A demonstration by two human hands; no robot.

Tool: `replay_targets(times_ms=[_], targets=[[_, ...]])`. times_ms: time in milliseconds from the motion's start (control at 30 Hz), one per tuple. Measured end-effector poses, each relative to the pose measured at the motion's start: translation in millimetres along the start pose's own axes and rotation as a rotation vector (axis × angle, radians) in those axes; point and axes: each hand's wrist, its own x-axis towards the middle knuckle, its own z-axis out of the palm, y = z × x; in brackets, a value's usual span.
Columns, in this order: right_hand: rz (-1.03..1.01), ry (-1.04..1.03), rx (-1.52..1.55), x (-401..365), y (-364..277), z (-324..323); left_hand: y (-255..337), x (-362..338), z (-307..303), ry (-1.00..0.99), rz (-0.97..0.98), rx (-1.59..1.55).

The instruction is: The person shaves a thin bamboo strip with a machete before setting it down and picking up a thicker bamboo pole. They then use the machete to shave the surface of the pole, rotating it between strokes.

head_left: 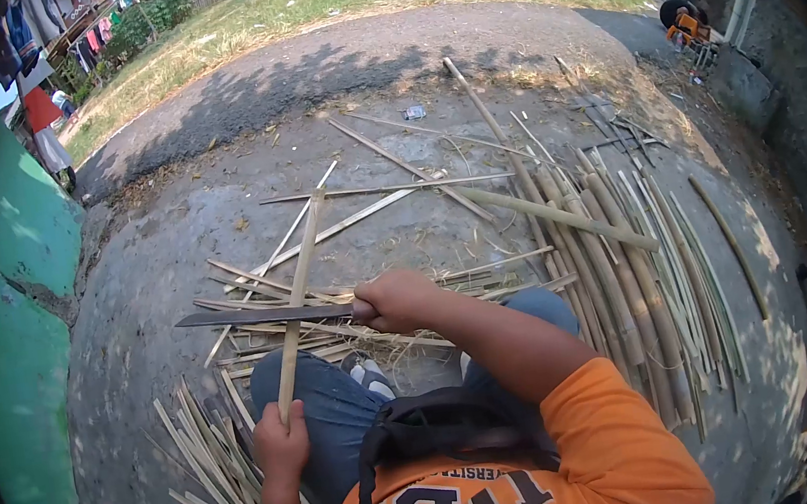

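Observation:
My left hand [282, 442] is closed round the lower end of a long bamboo strip [299, 283], which slants up and away from me past my left knee. In my right hand [397, 301] is the handle of a machete [260, 316], its dark blade pointing left. The blade crosses over the bamboo strip at about its middle. Beneath the blade, on the ground between and beyond my knees, lies a loose pile of split bamboo pieces [333, 336].
Thick bamboo poles [617, 271] lie side by side at my right, with thinner strips [697, 266] beyond them. More split strips [210, 467] are heaped at my left. A green wall [15, 330] stands on the left, and a road [349, 57] crosses ahead.

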Motion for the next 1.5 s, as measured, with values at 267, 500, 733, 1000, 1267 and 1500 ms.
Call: replay_targets(times_ms=[267, 500, 733, 1000, 1267, 1500], targets=[[0.015, 0.117, -0.011, 2.4, -3.4, 11.7, -3.0, -2.2, 5.6, 0.070, 0.009, -0.039], [-0.003, 0.170, -0.099, 13.8, 7.2, 18.3, -4.7, -2.5, 6.4, 0.067, 0.047, -0.030], [-0.043, 0.237, -0.146, 21.2, 21.9, 31.3, -8.7, -1.2, 10.3, 0.053, 0.038, -0.044], [-0.048, 0.206, -0.141, 25.1, 31.8, 36.1, -8.7, 0.2, 13.2, 0.012, -0.012, -0.012], [-0.013, 0.233, -0.044, 29.1, 45.3, 30.3, -16.1, -0.4, 16.9, 0.017, 0.003, -0.056], [-0.065, 0.117, -0.005, 19.2, 13.2, 33.3, -18.4, -1.1, 21.7, 0.035, 0.013, -0.124]])
